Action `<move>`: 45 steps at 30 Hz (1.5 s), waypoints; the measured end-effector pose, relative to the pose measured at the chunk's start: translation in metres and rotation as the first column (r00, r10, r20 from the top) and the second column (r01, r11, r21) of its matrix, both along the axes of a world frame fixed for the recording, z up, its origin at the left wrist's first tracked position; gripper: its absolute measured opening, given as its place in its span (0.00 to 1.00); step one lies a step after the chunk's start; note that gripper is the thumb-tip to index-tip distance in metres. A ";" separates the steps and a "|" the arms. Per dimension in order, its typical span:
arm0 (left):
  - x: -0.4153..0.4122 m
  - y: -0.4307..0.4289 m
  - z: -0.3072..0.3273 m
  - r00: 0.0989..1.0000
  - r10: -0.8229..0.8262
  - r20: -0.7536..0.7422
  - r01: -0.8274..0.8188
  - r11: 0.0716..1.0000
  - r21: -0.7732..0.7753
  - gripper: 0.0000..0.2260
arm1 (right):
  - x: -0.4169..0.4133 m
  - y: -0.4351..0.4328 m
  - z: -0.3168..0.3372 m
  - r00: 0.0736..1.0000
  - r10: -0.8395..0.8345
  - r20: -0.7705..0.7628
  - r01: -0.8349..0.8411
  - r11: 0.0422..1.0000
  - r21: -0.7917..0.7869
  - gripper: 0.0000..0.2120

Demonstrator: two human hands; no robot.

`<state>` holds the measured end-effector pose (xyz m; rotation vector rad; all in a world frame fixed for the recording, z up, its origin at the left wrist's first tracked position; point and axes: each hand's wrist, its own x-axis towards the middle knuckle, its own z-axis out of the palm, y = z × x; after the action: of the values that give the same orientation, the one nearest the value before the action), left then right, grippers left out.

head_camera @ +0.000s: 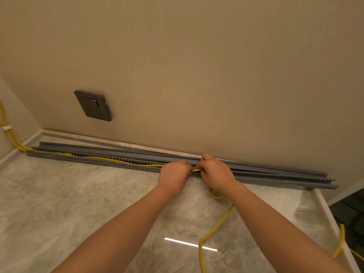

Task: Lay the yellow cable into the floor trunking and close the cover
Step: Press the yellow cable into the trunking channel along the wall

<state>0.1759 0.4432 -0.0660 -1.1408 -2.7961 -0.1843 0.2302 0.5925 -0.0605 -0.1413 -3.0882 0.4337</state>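
Long grey slotted plastic floor trunking (98,162) runs along the base of a beige wall (197,75), from L corner to far R, on a glossy grey marble-look floor (78,203). Its long grey plastic cover strip (118,151) is off, lying just behind the trunking, btwn it & the pale skirting (98,139) at the wall foot.

Thin yellow cable (221,219) comes down the L side wall, bundled there w/ a white tie (6,127). It enters the trunking's L end & lies inside the channel as far as the hands, approx mid-length. From the right hand on, the rest trails loose over the floor toward the camera. Another yellow stretch shows at the R edge.

Left hand (173,177) & right hand (215,174) sit close together over the trunking, almost touching. Fingers of both are curled down round the cable, gripping it. A short yellow span shows btwn them, right at the trunking's top edge. Fingertips are hidden, so can't tell if that span is seated in the channel.

Dark grey square wall socket (92,105) sits on the wall above the trunking's L part.
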 end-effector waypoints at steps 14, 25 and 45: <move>0.003 0.001 -0.002 1.000 0.007 -0.016 -0.008 0.998 -0.061 0.11 | 0.007 0.019 0.032 0.806 -0.273 0.525 0.583 0.515 -0.628 0.15; 0.004 0.008 0.007 0.998 0.056 0.033 -0.052 0.994 -0.100 0.09 | 0.036 0.014 0.019 0.783 -0.097 0.614 0.511 -0.461 -0.726 0.15; 0.010 0.006 -0.004 1.000 0.016 0.021 -0.016 1.000 -0.015 0.14 | 0.016 0.041 0.031 0.977 0.146 0.158 -0.193 0.917 0.349 0.07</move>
<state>0.1855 0.4494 -0.0696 -1.1258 -2.8284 -0.1754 0.2464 0.6337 -0.0298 0.1124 -3.2509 -0.1587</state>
